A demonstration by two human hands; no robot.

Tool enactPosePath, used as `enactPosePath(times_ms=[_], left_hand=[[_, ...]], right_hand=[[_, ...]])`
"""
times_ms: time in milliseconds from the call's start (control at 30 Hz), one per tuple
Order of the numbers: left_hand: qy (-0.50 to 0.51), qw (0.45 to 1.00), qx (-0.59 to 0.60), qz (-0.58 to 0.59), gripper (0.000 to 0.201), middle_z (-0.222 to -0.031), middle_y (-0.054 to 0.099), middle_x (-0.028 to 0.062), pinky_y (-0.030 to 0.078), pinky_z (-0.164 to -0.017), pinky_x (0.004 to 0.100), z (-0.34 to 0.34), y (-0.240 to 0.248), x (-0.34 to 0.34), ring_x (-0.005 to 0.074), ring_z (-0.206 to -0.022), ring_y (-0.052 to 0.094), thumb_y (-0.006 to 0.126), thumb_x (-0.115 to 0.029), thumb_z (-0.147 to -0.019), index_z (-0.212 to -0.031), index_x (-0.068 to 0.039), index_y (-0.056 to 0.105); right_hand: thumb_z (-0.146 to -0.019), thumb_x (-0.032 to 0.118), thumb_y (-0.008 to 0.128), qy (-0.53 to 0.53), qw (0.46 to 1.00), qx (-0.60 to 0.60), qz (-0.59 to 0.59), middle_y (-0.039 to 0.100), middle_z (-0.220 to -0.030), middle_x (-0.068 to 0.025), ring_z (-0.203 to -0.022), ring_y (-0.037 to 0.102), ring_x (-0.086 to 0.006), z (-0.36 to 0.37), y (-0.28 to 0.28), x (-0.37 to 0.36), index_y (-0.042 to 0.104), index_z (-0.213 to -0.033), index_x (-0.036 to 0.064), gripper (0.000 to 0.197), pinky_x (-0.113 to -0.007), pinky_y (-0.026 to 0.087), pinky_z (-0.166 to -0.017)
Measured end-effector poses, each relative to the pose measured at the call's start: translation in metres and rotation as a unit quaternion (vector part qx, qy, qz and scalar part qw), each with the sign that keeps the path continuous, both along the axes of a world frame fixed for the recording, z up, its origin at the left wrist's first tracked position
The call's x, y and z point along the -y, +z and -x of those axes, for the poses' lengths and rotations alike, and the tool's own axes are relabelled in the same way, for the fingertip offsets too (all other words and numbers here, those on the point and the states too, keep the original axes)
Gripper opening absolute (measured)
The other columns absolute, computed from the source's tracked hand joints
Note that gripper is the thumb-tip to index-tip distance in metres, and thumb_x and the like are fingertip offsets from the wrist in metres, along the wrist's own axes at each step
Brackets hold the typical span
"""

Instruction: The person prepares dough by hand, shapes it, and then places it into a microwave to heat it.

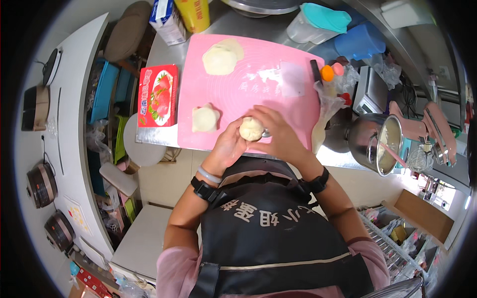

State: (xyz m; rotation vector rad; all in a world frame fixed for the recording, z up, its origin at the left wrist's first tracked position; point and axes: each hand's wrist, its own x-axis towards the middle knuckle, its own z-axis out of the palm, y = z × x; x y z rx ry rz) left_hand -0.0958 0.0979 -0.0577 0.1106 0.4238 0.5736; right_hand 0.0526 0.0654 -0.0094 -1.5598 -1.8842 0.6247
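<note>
Over the near edge of the pink mat [238,94], both hands hold a small round dough ball [251,128]. My left hand [230,144] cradles it from the left and below. Curved around its right side are the thumb and fingers of my right hand [278,131]. A small shiny metal bit shows between the ball and the right palm; I cannot make out what it is. To the left on the mat lies a pale flat dough piece with an uneven edge [205,119]. Farther back are overlapping thin round dough sheets [221,58].
Left of the mat lies a red box [158,96] with strawberries on it. A carton [168,22] and yellow package [193,15] stand behind. At right are a kitchen scale [370,89], a steel mixing bowl [375,144] and a pink stand mixer [430,126].
</note>
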Motion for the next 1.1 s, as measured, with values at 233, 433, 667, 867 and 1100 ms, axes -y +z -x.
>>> enactPosePath(times_ms=[233, 433, 667, 867, 1100], left_hand=[[-0.049, 0.998, -0.044, 0.013, 0.052, -0.121, 0.048, 0.0134, 0.04, -0.092, 0.0357, -0.011, -0.01, 0.009, 0.0238, -0.113, 0.047, 0.028, -0.041, -0.094, -0.126, -0.001, 0.035], [-0.075, 0.96, -0.253, -0.097, 0.037, -0.109, 0.054, 0.0151, 0.044, -0.084, 0.0329, 0.001, 0.001, 0.013, 0.0236, -0.099, 0.055, 0.038, -0.024, -0.093, -0.121, 0.0, 0.041], [0.042, 0.946, -0.309, -0.088, 0.021, -0.089, 0.06, 0.0114, 0.046, -0.076, 0.031, 0.034, -0.018, 0.013, 0.0221, -0.09, 0.06, 0.045, -0.021, -0.091, -0.093, -0.001, 0.053], [0.097, 0.951, -0.285, -0.076, 0.031, -0.074, 0.059, 0.0083, 0.048, -0.071, 0.0303, 0.044, -0.014, 0.011, 0.0199, -0.073, 0.059, 0.049, -0.024, -0.09, -0.066, -0.005, 0.052], [0.112, 0.933, -0.327, -0.103, 0.021, -0.077, 0.061, 0.0083, 0.048, -0.069, 0.0275, 0.039, 0.0, 0.019, 0.0165, -0.07, 0.059, 0.056, -0.019, -0.086, -0.071, -0.004, 0.058]], right_hand=[[-0.068, 0.014, 0.069, 0.033, 0.968, -0.139, 0.205, 0.053, -0.11, -0.0122, -0.101, 0.053, -0.0253, -0.033, -0.018, 0.006, 0.049, -0.114, 0.0064, 0.051, -0.032, 0.042, -0.086], [-0.065, 0.015, 0.07, -0.169, 0.97, -0.01, 0.177, 0.047, -0.116, -0.0171, -0.107, 0.048, -0.0298, -0.092, -0.064, 0.013, 0.038, -0.122, 0.003, 0.066, -0.035, 0.041, -0.089], [-0.068, 0.025, 0.068, -0.137, 0.983, 0.102, 0.062, 0.049, -0.113, -0.017, -0.104, 0.047, -0.0321, -0.108, -0.087, 0.016, 0.044, -0.116, 0.0008, 0.058, -0.038, 0.038, -0.09], [-0.078, 0.01, 0.052, -0.154, 0.929, 0.3, 0.152, 0.058, -0.087, -0.0094, -0.089, 0.053, -0.0263, -0.165, -0.086, -0.009, 0.058, -0.087, 0.0017, 0.013, -0.037, 0.042, -0.08], [-0.075, 0.022, 0.058, -0.466, 0.849, 0.227, 0.104, 0.059, -0.096, -0.015, -0.086, 0.057, -0.0323, -0.243, -0.108, -0.016, 0.056, -0.101, 0.0051, 0.031, -0.041, 0.046, -0.074]])
